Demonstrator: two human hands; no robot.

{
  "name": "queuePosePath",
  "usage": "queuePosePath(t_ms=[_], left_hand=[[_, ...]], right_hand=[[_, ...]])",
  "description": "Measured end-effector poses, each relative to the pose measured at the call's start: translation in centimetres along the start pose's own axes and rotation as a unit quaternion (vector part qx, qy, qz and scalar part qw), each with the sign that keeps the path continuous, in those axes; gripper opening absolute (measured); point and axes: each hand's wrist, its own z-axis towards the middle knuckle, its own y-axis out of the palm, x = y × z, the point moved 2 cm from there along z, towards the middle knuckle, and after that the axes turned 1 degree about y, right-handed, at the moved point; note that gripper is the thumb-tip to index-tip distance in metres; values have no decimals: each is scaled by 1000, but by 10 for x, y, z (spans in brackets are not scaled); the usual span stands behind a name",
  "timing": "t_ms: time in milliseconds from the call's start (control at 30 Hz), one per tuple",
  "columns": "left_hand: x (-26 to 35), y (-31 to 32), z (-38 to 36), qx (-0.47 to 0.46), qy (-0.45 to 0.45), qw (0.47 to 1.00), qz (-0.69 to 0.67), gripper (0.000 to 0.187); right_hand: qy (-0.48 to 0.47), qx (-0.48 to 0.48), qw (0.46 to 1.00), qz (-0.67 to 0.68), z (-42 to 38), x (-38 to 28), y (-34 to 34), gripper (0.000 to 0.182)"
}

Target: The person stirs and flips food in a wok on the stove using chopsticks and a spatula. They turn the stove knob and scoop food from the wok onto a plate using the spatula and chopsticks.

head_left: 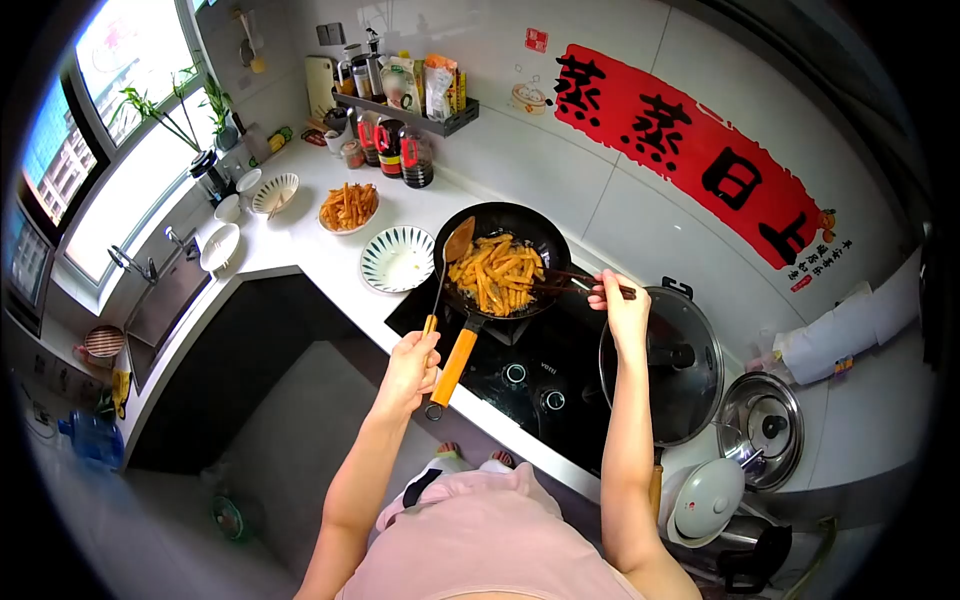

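- Left hand [408, 372]: fingers closed around the handle of a spatula [459, 242]; its wooden blade lies forward of the grip, at the pan's left inner side, beside the food.
- Right hand [627, 308]: fingers pinching a pair of dark chopsticks [562, 281]; they point left from the grip, far ends at the right edge of the food.
- Fried strips [497, 271], golden-brown, heaped in the black pan [543, 232], ahead of the left grip and left of the right one.
- Pan handle [456, 368], yellow-brown, just right of the left hand; contact between them cannot be told.
- Cooktop [490, 352], black, under the pan; its front part extends between the two forearms.
- Patterned bowl [399, 258]: beyond the left grip, just left of the pan.
- Second bowl [345, 231], heaped with similar strips: farther off, forward and left of the left grip.
- Large glass lid [690, 385]: near the right hand, to its right, partly behind the forearm.
- Steel lid [790, 415]: right of that, farther from the right grip.
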Motion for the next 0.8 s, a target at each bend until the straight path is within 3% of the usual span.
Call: queuePosePath(t_ms=[133, 233, 300, 367, 467, 800], left_hand=[[7, 4, -15, -27, 2, 1000, 12, 18], [-5, 3, -19, -32, 2, 999, 16, 18], [-13, 5, -16, -39, -2, 999, 2, 19], [-21, 15, -16, -53, 5, 999, 4, 19], [-28, 38, -8, -48, 1, 998, 28, 21], [-36, 48, 38, -34, 26, 996, 78, 19]], right_hand=[[-7, 19, 1000, 16, -26, -5, 10, 23], [-83, 23, 996, -12, -48, 16, 22, 18], [-128, 13, 987, -100, -73, 17, 38, 11], [-290, -17, 936, -200, -104, -2, 66, 7], [-399, 2, 865, -303, -130, -4, 103, 13], [-398, -64, 862, -308, -159, -3, 113, 34]])
